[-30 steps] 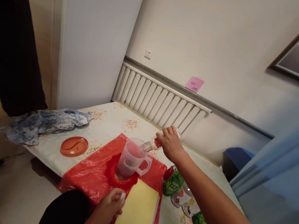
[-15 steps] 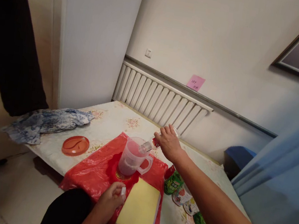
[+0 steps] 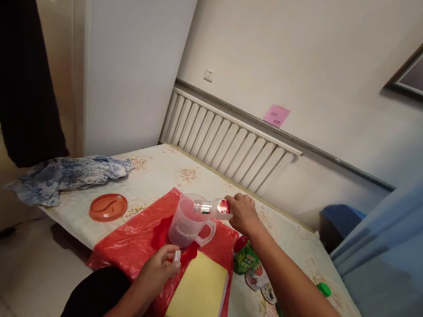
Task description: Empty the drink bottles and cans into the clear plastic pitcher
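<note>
My right hand [image 3: 243, 214] is closed around the base of a clear bottle [image 3: 212, 208] with a red and white label. The bottle lies nearly level, its neck over the rim of a translucent plastic measuring jug [image 3: 185, 228]. Whether liquid is flowing I cannot tell. The jug stands upright on red plastic, its handle to the right. Below it, my left hand [image 3: 157, 270] pinches a small white cap [image 3: 177, 256]. Beside that hand lie yellow cloths [image 3: 198, 295], stacked on a red plastic sheet [image 3: 129, 242].
An orange-red dish [image 3: 108, 207] and a blue-white patterned cloth [image 3: 72, 176] lie left on the flowered tablecloth [image 3: 162, 167]. Green containers [image 3: 246, 259] and round patterned pieces [image 3: 257, 278] sit under my right forearm. A person in dark trousers [image 3: 30, 60] stands at left.
My right hand has come down, so the bottle has gone from steeply slanted to almost level, its neck still at the jug. My left hand keeps the cap, barely moved.
</note>
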Demonstrator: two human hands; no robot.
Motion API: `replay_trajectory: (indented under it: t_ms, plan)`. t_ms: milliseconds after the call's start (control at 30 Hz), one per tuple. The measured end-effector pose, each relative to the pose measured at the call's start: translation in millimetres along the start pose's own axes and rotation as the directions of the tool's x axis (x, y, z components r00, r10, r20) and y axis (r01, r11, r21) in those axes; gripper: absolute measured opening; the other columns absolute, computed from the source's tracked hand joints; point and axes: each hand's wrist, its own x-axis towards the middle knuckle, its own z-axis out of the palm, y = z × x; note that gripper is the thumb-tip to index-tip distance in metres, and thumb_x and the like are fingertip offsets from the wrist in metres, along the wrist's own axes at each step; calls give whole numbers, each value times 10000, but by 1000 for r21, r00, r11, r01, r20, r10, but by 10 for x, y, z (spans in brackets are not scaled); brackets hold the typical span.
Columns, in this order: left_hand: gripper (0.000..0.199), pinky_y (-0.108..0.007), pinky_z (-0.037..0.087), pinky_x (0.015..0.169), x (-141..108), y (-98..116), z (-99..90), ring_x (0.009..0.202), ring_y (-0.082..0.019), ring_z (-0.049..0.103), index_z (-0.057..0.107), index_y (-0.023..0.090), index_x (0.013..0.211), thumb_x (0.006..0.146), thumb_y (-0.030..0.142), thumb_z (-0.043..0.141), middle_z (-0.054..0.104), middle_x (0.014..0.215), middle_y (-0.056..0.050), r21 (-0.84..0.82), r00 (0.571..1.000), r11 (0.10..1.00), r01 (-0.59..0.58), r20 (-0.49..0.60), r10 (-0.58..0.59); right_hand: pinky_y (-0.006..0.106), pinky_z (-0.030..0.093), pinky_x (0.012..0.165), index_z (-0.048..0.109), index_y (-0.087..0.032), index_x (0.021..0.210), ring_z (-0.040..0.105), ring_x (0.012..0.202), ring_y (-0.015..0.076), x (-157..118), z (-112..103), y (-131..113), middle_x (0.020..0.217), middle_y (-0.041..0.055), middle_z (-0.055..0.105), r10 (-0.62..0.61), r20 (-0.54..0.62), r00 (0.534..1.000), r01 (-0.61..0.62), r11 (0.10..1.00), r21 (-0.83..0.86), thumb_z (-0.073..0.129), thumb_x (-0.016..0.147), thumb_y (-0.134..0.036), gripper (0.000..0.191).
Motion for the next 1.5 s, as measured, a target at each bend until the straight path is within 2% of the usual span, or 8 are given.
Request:
replay_trajectory:
  t_ms: [200, 333, 433, 667, 967, 1167, 1400, 1500]
  plan:
    - [474, -296, 471, 687, 104, 227, 24, 714, -174, 608, 595, 149, 978, 576, 374, 708, 658, 864, -54, 48, 992, 991, -122, -22, 123, 251, 374, 719, 590, -233, 1141, 540, 868, 191, -326, 195, 5, 983, 37, 593, 36, 114, 993, -61, 973, 222, 731, 671, -251, 490]
    - [454, -318, 474, 771, 133, 395, 42, 819, -203, 630, 590, 148, 1032, 638, 359, 671, 668, 976, -82, 126, 978, 970, -206, 6, 207, 282, 414, 819, 573, -222, 1210, 547, 965, 208, -666, 369, -82, 1059, 49, 593, 18, 94, 995, -60, 883, 465, 727, 650, -175, 582]
    - [446, -312, 463, 739, 117, 476, 68, 772, -198, 618, 600, 131, 1061, 663, 327, 645, 664, 871, -54, 238, 968, 939, -250, 27, 250, 328, 407, 905, 561, -219, 1246, 535, 1028, 228, -892, 507, -172, 1132, 68, 586, 15, 46, 999, -40, 800, 598, 722, 616, -113, 659]
    - [350, -279, 389, 648, -25, 616, 114, 650, -179, 541, 674, 179, 1008, 672, 273, 643, 582, 660, 22, 533, 949, 786, -312, 131, 288, 352, 408, 916, 599, -216, 1202, 535, 1009, 245, -1161, 625, -383, 1076, 69, 598, 53, 33, 998, -62, 777, 627, 695, 615, -92, 608]
    - [365, -355, 426, 873, -106, 578, 22, 960, -264, 605, 668, 215, 1082, 726, 203, 588, 694, 1052, -66, 562, 899, 703, -436, 299, 319, 355, 437, 921, 575, -208, 1216, 547, 1032, 256, -1375, 819, -596, 1087, 78, 608, 87, 54, 995, -101, 747, 657, 674, 604, -93, 630]
    - [255, -337, 429, 833, -269, 531, -66, 916, -251, 594, 634, 211, 1050, 814, 246, 543, 656, 984, -69, 636, 902, 641, -430, 320, 288, 415, 421, 998, 529, -217, 1300, 544, 1115, 288, -1471, 993, -827, 1177, 103, 607, 103, 82, 991, -130, 689, 713, 684, 612, -111, 713]
    - [131, -296, 425, 715, -228, 1190, -393, 770, -225, 595, 653, 207, 864, 800, 281, 564, 664, 829, -39, 771, 879, 432, -467, 355, 318, 479, 350, 1102, 372, -251, 1420, 415, 1326, 291, -1530, 1134, -1104, 1449, 110, 423, 263, 32, 964, -171, 525, 834, 659, 703, -204, 774]
    - [226, -319, 428, 797, -33, 1453, -625, 901, -261, 615, 633, 187, 1007, 815, 263, 538, 677, 962, -78, 905, 903, 173, -388, 335, 271, 478, 404, 1066, 385, -262, 1400, 484, 1268, 283, -1634, 1253, -1056, 1405, 109, 463, 299, 50, 953, -197, 487, 851, 619, 728, -221, 713]
